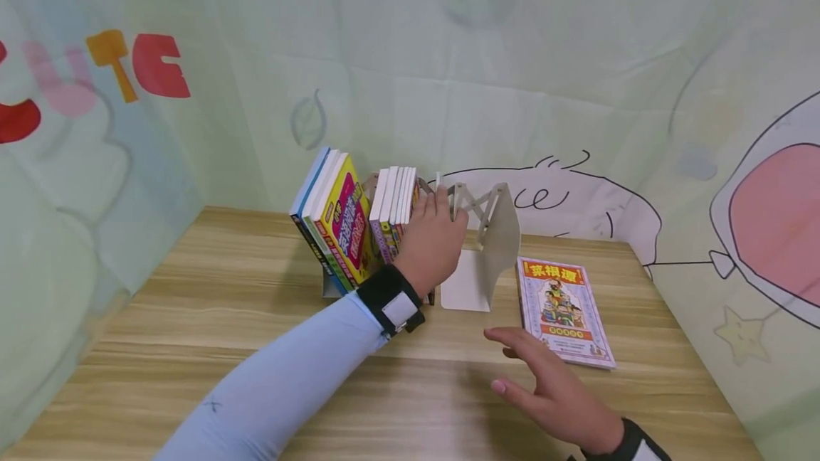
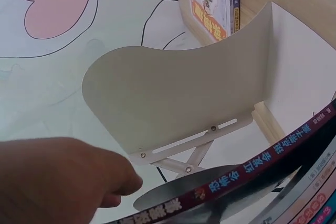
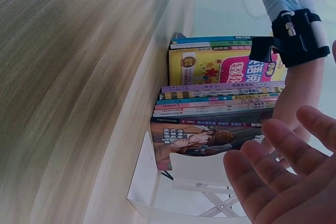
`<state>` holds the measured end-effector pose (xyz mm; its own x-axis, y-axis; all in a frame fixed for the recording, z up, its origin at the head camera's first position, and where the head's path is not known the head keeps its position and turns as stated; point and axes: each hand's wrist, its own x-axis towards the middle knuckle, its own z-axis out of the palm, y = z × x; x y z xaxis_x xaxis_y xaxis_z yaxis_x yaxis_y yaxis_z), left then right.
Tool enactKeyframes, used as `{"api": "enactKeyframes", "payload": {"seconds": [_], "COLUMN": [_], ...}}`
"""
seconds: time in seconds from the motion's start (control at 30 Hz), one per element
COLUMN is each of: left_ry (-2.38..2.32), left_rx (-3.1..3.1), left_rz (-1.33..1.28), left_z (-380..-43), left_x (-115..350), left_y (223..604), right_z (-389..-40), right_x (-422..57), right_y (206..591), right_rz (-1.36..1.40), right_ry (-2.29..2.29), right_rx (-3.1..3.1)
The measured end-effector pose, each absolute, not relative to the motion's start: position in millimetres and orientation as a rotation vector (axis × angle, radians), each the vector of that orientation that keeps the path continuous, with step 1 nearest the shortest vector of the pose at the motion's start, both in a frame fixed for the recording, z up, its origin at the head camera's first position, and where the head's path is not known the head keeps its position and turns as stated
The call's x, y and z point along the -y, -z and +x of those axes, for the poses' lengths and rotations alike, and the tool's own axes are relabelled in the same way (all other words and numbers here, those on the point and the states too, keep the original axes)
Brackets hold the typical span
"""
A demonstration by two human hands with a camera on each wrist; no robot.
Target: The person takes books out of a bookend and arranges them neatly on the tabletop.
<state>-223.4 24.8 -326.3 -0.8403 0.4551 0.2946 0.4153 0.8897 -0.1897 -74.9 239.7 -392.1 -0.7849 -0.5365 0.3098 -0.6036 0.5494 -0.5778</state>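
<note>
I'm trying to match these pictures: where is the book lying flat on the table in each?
Head: the flat book is right of centre.
Left wrist: top, just right of centre, cut off by the edge.
Right wrist: not in it.
Shared landmark: the pale folding bookrack.

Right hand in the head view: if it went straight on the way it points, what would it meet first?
The right hand would probably meet the bookend's white base plate first; its height is unclear, so it might pass above and reach the row's end book instead.
</note>
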Motion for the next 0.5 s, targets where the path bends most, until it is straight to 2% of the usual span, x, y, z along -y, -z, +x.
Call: {"api": "enactKeyframes", "payload": {"seconds": [0.5], "left_ry": [-0.325], "left_rx": [2.481], "left_rz": [-0.583], "left_z": [-209.7], "left_x": [-31.8], "left_y": [343.3], "right_z": [-74.9], "right_x": [-239.7], "right_y": [396.1], "right_rz": [0.959], "right_ry": [-1.086], "right_rx": [2.691]}}
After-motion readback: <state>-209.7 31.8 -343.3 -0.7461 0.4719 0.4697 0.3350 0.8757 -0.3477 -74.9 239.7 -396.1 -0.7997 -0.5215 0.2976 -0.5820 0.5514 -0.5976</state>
